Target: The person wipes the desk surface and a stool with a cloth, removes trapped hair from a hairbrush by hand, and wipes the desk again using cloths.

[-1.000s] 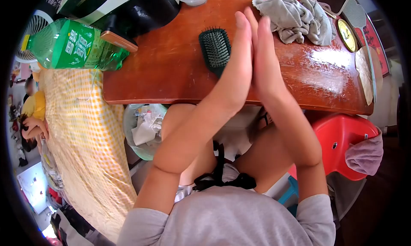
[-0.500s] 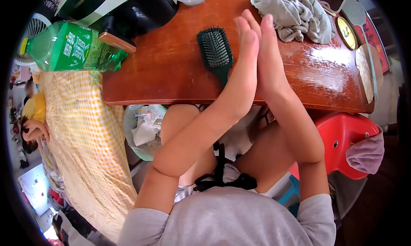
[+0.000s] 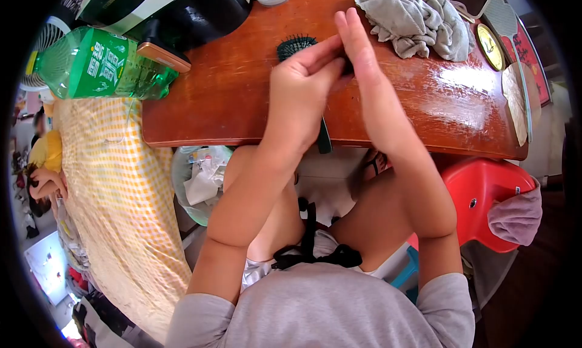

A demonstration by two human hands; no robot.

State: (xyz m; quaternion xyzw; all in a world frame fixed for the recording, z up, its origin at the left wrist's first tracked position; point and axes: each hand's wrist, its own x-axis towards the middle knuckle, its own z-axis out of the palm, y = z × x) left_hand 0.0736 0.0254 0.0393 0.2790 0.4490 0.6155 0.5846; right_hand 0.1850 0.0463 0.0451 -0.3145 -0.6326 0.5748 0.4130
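Observation:
My left hand [image 3: 300, 93] is bent, its fingers and thumb closed together against the palm side of my right hand; a dark patch lies between them, and what the fingertips close on is hidden. My right hand [image 3: 365, 60] is upright with straight fingers, its thumb out of sight. Under my left hand lies a dark green hairbrush [image 3: 296, 43] on the brown table [image 3: 224, 99]; its bristles show above the hand and its handle below, reaching over the front edge. A crumpled grey cloth [image 3: 412, 23] is right of my fingertips.
A green bottle [image 3: 103, 63] and a black appliance [image 3: 206, 14] are at the left. Beyond the right table edge stands a red stool [image 3: 479, 196] with a purple cloth [image 3: 515, 217]. A lined bin [image 3: 200, 184] sits beside my leg. Another person [image 3: 48, 160] is at the far left.
The palms were pressed together; my left hand has since turned, bent its fingers and shifted left and down. My right hand has stayed nearly in place. More of the brush handle shows.

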